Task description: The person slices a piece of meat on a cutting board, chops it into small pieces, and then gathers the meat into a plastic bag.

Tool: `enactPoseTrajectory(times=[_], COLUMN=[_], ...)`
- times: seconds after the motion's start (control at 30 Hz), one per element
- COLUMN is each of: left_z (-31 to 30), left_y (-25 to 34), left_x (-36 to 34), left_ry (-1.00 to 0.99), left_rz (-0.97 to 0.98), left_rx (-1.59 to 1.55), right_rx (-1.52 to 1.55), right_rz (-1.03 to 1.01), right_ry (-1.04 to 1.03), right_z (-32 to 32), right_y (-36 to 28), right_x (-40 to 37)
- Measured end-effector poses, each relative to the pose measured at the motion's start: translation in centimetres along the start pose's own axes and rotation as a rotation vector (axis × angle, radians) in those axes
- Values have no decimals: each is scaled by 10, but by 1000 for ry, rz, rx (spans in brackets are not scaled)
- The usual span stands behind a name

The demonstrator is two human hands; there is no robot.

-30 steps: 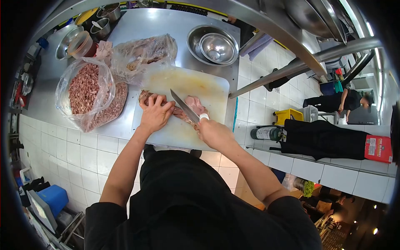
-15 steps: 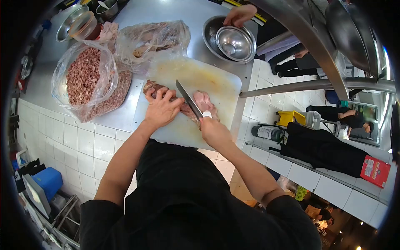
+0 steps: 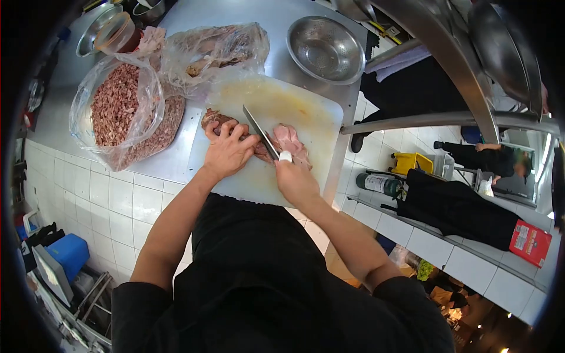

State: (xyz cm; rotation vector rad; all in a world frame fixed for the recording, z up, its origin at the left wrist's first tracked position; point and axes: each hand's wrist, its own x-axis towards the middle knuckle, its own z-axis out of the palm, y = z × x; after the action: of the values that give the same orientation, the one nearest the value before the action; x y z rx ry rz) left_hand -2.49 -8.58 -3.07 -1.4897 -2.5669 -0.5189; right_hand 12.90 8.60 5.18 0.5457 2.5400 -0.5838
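A long piece of dark red meat (image 3: 215, 122) lies on a white cutting board (image 3: 247, 185). My left hand (image 3: 226, 154) presses down on it with curled fingers, covering its middle. In my right hand (image 3: 296, 181) is a knife (image 3: 256, 126) with a white handle, gripped in a closed fist. Its blade slants up and left across the right end of the meat, just beside my left fingertips. Pale pink meat slices (image 3: 289, 144) lie on the board to the right of the blade.
Left of the board stands an open plastic bag of chopped meat (image 3: 116, 109). Behind are a clear bag with larger meat pieces (image 3: 215, 50) and a perforated steel bowl (image 3: 326, 50). A metal rail (image 3: 424, 122) runs at the right. A person in dark clothes (image 3: 424, 88) stands beyond the table.
The other person's hand and the small steel bowl have gone from the larger bowl. My knife has shifted slightly left, while my left hand stays on the meat.
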Motion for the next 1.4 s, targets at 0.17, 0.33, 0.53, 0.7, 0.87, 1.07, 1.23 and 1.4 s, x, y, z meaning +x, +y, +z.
enactPoseTrajectory(times=[0.17,0.33,0.53,0.7,0.87,1.07,1.23,1.4], left_z=[-1,0,3,-1,2,3,-8,-9], left_y=[1,-1,0,1,0,-1,-6,-13], left_x=[3,4,6,3,4,3,10,9], left_ry=[-37,-53,-8,-39,15,-22,99,-23], left_rz=[-38,-40,-36,-20,-5,-14,-208,-255], left_rx=[21,6,17,-2,-8,-14,-61,-50], right_rx=[9,22,60,65,72,125,107,-14], right_rz=[-22,-36,-59,-54,-136,-111,-177,-22], right_ry=[-71,18,70,141,129,246,242,130], right_z=[-70,-6,-37,9,-40,26,6,-9], right_y=[-15,-6,-5,-6,-12,-10,10,31], right_x=[-48,-8,-29,13,-18,27,24,0])
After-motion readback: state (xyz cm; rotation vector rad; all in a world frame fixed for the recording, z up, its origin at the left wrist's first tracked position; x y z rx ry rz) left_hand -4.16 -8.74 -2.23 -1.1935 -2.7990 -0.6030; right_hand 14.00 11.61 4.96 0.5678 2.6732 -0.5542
